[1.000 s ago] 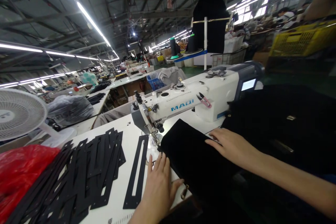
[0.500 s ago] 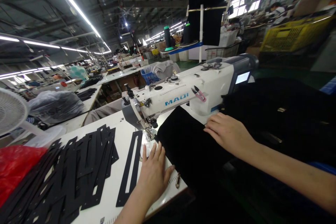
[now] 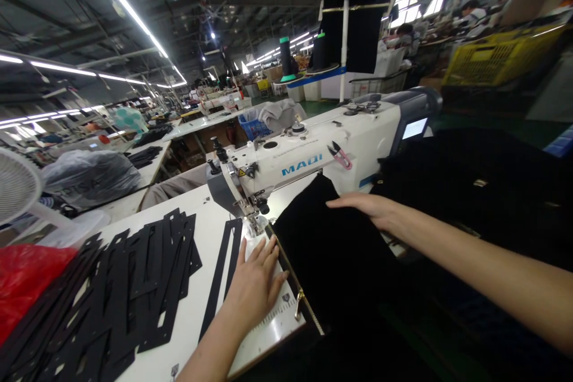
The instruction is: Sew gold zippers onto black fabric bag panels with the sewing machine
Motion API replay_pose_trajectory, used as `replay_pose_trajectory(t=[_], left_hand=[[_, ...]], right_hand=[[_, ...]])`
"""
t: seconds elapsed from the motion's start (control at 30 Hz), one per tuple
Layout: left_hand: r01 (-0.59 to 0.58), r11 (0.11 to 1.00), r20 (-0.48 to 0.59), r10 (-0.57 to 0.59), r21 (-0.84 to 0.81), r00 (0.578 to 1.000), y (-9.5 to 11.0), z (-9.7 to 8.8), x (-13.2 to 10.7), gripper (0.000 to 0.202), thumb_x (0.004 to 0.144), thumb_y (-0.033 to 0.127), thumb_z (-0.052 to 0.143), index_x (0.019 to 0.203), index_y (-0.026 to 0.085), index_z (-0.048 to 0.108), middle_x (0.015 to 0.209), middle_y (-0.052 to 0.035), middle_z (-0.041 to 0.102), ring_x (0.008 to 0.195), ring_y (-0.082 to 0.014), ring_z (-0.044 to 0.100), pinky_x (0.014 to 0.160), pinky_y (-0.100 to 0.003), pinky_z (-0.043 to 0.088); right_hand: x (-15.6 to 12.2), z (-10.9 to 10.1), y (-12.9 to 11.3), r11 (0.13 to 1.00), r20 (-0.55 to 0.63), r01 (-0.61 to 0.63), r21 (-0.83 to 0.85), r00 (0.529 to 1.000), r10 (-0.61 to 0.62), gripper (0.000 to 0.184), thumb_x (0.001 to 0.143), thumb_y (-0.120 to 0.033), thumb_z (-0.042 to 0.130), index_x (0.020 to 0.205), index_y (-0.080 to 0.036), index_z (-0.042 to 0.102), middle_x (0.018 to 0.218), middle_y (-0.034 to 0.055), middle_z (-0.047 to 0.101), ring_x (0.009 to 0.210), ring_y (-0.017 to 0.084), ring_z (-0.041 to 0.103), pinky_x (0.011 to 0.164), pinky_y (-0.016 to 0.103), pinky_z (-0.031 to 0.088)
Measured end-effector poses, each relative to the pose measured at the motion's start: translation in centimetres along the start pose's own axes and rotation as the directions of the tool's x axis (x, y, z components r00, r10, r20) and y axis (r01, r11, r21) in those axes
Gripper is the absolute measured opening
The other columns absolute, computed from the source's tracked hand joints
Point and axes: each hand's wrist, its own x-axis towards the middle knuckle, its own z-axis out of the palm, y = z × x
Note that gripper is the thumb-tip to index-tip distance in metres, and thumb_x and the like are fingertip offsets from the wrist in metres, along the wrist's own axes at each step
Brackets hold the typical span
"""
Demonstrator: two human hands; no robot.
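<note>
A black fabric piece [image 3: 331,250] lies under the sewing machine [image 3: 313,149] arm and droops over the table's front edge. Along its left edge runs a gold-toothed zipper [image 3: 289,265] with a gold zipper pull [image 3: 299,303] near its lower end. My left hand [image 3: 255,283] lies flat with fingers spread, just in front of the presser foot [image 3: 255,224], its fingertips beside the zipper edge. My right hand [image 3: 369,209] grips the fabric's right side; its lower fingers are hidden. Partly under my left wrist is a black slotted strip [image 3: 224,268].
A pile of black slotted strips [image 3: 138,286] covers the table's left side, next to a red plastic bag [image 3: 27,283] and a white fan [image 3: 20,185]. Pink-handled thread snips [image 3: 340,156] rest against the machine. More black fabric [image 3: 447,191] with gold fittings is heaped at right.
My right hand has shifted left and turned over the fabric. The fabric's left edge has swung, and the zipper now shows along it. My left hand has moved slightly left.
</note>
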Motion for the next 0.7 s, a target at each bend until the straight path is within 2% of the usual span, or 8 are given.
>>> replay_pose_trajectory(t=[0.1, 0.17, 0.3, 0.4, 0.47, 0.53, 0.6, 0.7], left_hand=[[0.01, 1.0, 0.006, -0.01, 0.009, 1.0, 0.2, -0.2, 0.1, 0.046, 0.093, 0.04, 0.032, 0.131, 0.016, 0.044, 0.141, -0.0092, 0.037, 0.131, -0.0288, 0.032, 0.109, -0.061, 0.009], [0.021, 1.0, 0.002, -0.021, -0.002, 1.0, 0.4, -0.3, 0.2, 0.053, 0.091, 0.049, 0.034, 0.13, 0.015, 0.045, 0.142, -0.0107, 0.037, 0.131, -0.0309, 0.031, 0.109, -0.061, 0.01], [0.053, 0.998, 0.037, -0.053, -0.014, 0.998, 1.1, 0.2, 0.1, 0.092, 0.072, 0.076, 0.042, 0.134, 0.009, 0.036, 0.144, -0.0184, 0.03, 0.134, -0.0348, 0.023, 0.109, -0.06, 0.008], [0.059, 0.998, 0.077, -0.058, -0.017, 0.995, 1.5, 0.6, 0.2, 0.117, 0.058, 0.087, 0.042, 0.139, 0.005, 0.025, 0.145, -0.0229, 0.023, 0.135, -0.037, 0.018, 0.109, -0.06, 0.004], [0.082, 0.996, 0.108, -0.08, -0.02, 0.991, 1.4, 0.5, 0.4, 0.121, 0.054, 0.089, 0.041, 0.14, 0.005, 0.024, 0.145, -0.0234, 0.021, 0.135, -0.0382, 0.017, 0.108, -0.06, 0.002], [0.107, 0.994, 0.142, -0.103, -0.02, 0.984, 1.2, 0.2, 0.6, 0.121, 0.053, 0.089, 0.043, 0.139, 0.006, 0.025, 0.145, -0.0229, 0.021, 0.134, -0.0388, 0.017, 0.108, -0.061, 0.001], [0.116, 0.993, 0.17, -0.11, -0.025, 0.979, 0.8, -0.3, 0.9, 0.12, 0.052, 0.088, 0.046, 0.14, 0.008, 0.025, 0.146, -0.0223, 0.021, 0.134, -0.039, 0.017, 0.107, -0.063, 0.001], [0.1, 0.994, 0.2, -0.088, -0.049, 0.976, 0.1, -0.8, 0.9, 0.12, 0.052, 0.087, 0.046, 0.141, 0.01, 0.021, 0.147, -0.0215, 0.018, 0.135, -0.0379, 0.015, 0.107, -0.063, 0.001]], right_hand=[[0.8, -1.2, 0.3, 0.999, -0.083, 0.031, -0.038, 0.996, -0.034, 0.017, 0.066, -0.025, 0.076, 0.074, -0.013, 0.066, 0.073, 0.0064, 0.07, 0.072, 0.022, 0.066, 0.069, 0.029, 0.055], [0.9, -1.6, 0.8, 0.998, -0.111, 0.037, -0.058, 0.993, -0.043, 0.02, 0.063, -0.025, 0.078, 0.073, -0.013, 0.066, 0.072, 0.0061, 0.069, 0.071, 0.022, 0.066, 0.069, 0.028, 0.055], [-0.6, -1.1, 1.7, 0.997, -0.122, 0.028, -0.075, 0.992, -0.037, 0.029, 0.065, -0.038, 0.076, 0.075, -0.012, 0.066, 0.073, 0.0082, 0.069, 0.071, 0.023, 0.066, 0.068, 0.031, 0.055], [-2.6, -0.7, 2.1, 0.999, -0.016, -0.004, -0.053, 1.0, 0.004, 0.038, 0.069, -0.047, 0.071, 0.086, -0.013, 0.067, 0.083, 0.0109, 0.07, 0.08, 0.025, 0.066, 0.072, 0.033, 0.054], [-3.4, -0.8, 2.6, 0.997, 0.113, -0.023, -0.069, 0.993, 0.031, 0.041, 0.067, -0.045, 0.072, 0.094, -0.014, 0.066, 0.09, 0.0101, 0.069, 0.088, 0.026, 0.065, 0.079, 0.034, 0.053], [-3.6, -1.2, 3.3, 0.988, 0.173, 0.022, -0.154, 0.985, 0.005, 0.042, 0.063, -0.041, 0.075, 0.096, -0.016, 0.066, 0.093, 0.0075, 0.069, 0.095, 0.026, 0.062, 0.086, 0.035, 0.049], [-3.1, -1.8, 4.2, 0.952, 0.141, 0.124, -0.281, 0.986, -0.087, 0.041, 0.06, -0.041, 0.075, 0.092, -0.016, 0.066, 0.093, 0.0055, 0.069, 0.099, 0.028, 0.06, 0.09, 0.037, 0.046], [-2.5, -2.5, 5.2, 0.877, 0.096, 0.219, -0.428, 0.976, -0.198, 0.035, 0.059, -0.042, 0.073, 0.082, -0.016, 0.066, 0.086, 0.0038, 0.069, 0.093, 0.029, 0.06, 0.083, 0.037, 0.048]])
